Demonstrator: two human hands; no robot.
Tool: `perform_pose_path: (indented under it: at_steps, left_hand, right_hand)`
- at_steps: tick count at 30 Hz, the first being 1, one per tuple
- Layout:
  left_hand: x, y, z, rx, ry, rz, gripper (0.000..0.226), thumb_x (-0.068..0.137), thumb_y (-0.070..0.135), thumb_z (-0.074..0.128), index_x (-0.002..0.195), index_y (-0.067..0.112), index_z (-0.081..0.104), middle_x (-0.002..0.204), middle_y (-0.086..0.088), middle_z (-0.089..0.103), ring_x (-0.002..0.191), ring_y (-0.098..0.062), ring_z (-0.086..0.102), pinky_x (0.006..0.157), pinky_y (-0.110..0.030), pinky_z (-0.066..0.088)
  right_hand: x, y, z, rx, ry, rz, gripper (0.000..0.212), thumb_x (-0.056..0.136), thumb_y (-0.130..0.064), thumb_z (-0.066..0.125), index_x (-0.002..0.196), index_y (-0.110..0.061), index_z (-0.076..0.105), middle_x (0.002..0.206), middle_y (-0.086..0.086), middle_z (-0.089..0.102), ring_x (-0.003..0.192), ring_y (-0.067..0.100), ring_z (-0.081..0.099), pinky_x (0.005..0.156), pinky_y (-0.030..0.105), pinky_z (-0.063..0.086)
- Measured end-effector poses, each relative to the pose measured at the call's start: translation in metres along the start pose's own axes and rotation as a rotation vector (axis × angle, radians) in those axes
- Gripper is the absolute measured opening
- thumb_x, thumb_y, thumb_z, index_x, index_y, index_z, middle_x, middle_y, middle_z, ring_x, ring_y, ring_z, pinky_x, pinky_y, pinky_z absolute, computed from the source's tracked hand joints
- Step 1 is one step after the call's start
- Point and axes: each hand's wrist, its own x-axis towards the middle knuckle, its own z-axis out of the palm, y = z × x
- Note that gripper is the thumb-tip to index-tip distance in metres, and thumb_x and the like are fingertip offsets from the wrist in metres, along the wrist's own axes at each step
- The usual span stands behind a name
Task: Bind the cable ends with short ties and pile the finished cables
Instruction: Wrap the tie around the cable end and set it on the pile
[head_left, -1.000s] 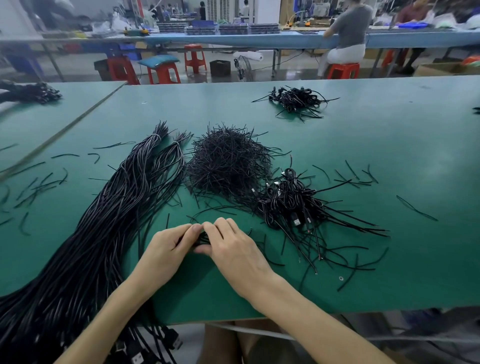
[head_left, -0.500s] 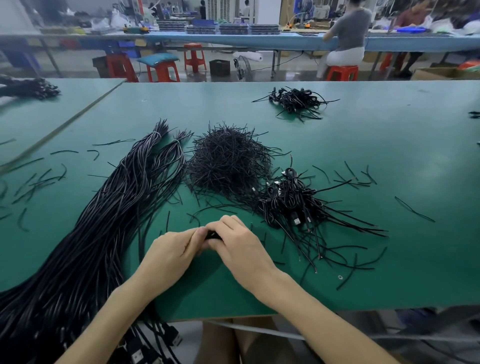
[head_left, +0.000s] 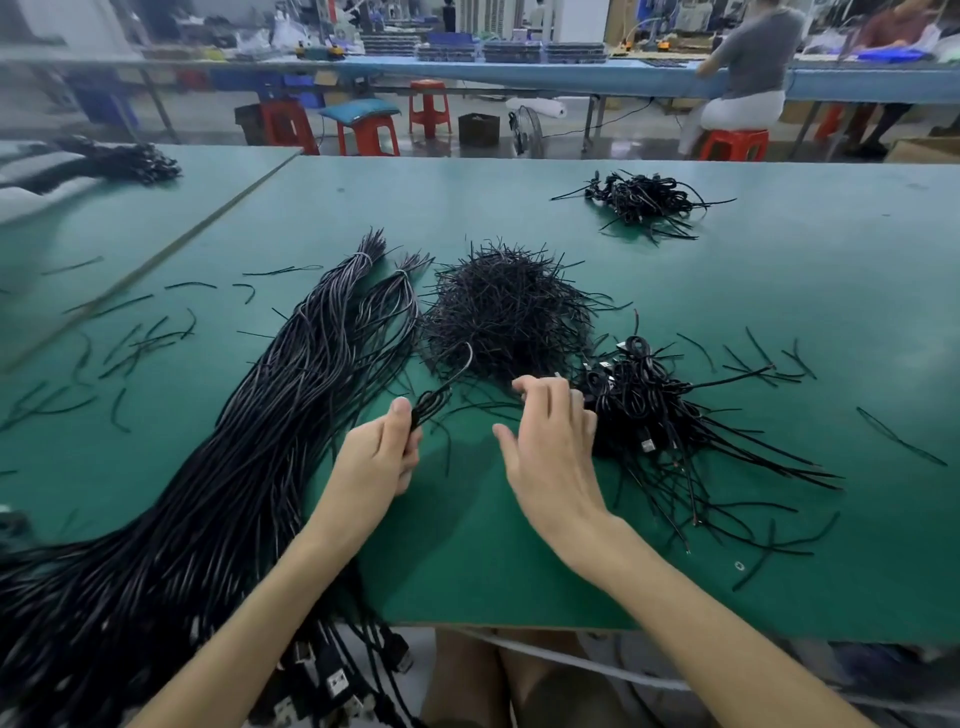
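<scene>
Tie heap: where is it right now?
Head view, centre of the green table: the tie heap sits between the long cable bundle on its left and the finished cables on its right.

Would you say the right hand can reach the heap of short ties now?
Probably yes: the right hand looks empty, and its fingers hover beside the heap of short ties, nothing between.

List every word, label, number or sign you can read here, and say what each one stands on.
None can be read.
USB plugs hanging off the green table's near edge: no legible marking.
Stacked trays and cardboard box in the background: too blurred to read.
Cable end gripped by the left hand: plain black, no print visible.
</scene>
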Motion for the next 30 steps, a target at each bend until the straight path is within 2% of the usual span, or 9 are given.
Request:
perform_pose_path:
  at_steps: [4,10,12,16,19,24,30]
  left_hand:
    - [0.001,0.003,-0.001,-0.039,0.043,-0.028,0.05,0.111,0.038,0.034,0.07,0.011,0.045,0.057,0.004,0.026,0.048,-0.012,0.021,0.043,-0.02,0.022]
    - [0.001,0.003,-0.001,-0.044,0.015,-0.045,0.05,0.11,0.041,0.036,0.072,0.01,0.043,0.058,0.003,0.027,0.05,-0.013,0.022,0.043,-0.021,0.023]
    - [0.001,0.002,-0.001,-0.039,-0.005,-0.053,0.049,0.11,0.041,0.037,0.073,0.01,0.044,0.059,0.001,0.028,0.051,-0.014,0.022,0.044,-0.022,0.023]
    - [0.002,0.0,-0.001,-0.034,-0.014,-0.055,0.049,0.11,0.041,0.036,0.072,0.01,0.044,0.06,0.0,0.028,0.051,-0.013,0.022,0.043,-0.021,0.023]
    - [0.002,0.0,-0.001,-0.036,-0.017,-0.054,0.05,0.11,0.041,0.036,0.071,0.011,0.043,0.059,0.002,0.028,0.05,-0.013,0.022,0.043,-0.021,0.023]
    - [0.003,-0.001,0.0,-0.029,-0.008,-0.05,0.05,0.11,0.043,0.035,0.076,0.009,0.046,0.059,0.004,0.027,0.05,-0.013,0.021,0.042,-0.018,0.023]
    - [0.001,0.001,-0.001,-0.019,-0.015,-0.061,0.049,0.111,0.043,0.034,0.077,0.01,0.047,0.059,0.005,0.029,0.05,-0.011,0.023,0.043,-0.018,0.024]
  right_hand:
    - [0.031,-0.001,0.005,-0.105,-0.08,-0.032,0.021,0.103,-0.026,0.056,0.123,-0.019,0.056,0.121,0.001,0.046,0.112,0.021,0.04,0.093,0.032,0.027]
    - [0.06,-0.006,0.019,-0.098,-0.226,0.048,0.014,0.099,-0.034,0.063,0.102,-0.021,0.062,0.107,-0.001,0.046,0.105,0.021,0.039,0.091,0.032,0.031]
    - [0.06,-0.004,0.023,-0.071,-0.219,0.051,0.01,0.1,-0.033,0.063,0.098,-0.023,0.063,0.101,-0.004,0.045,0.103,0.02,0.038,0.093,0.033,0.031]
    - [0.055,-0.001,0.025,-0.063,-0.202,0.023,0.008,0.103,-0.029,0.058,0.098,-0.023,0.061,0.106,-0.004,0.048,0.111,0.021,0.039,0.11,0.043,0.028]
    - [0.05,0.001,0.023,0.04,-0.131,0.018,0.012,0.102,-0.031,0.059,0.091,-0.027,0.055,0.102,-0.007,0.049,0.109,0.018,0.037,0.106,0.039,0.024]
    - [0.044,0.0,0.016,0.084,-0.094,0.047,0.006,0.103,-0.027,0.056,0.098,-0.023,0.058,0.109,-0.006,0.051,0.109,0.017,0.038,0.1,0.037,0.024]
    - [0.036,-0.005,0.01,0.152,-0.078,0.087,0.008,0.101,-0.025,0.054,0.093,-0.023,0.055,0.106,-0.005,0.052,0.106,0.016,0.039,0.094,0.032,0.023]
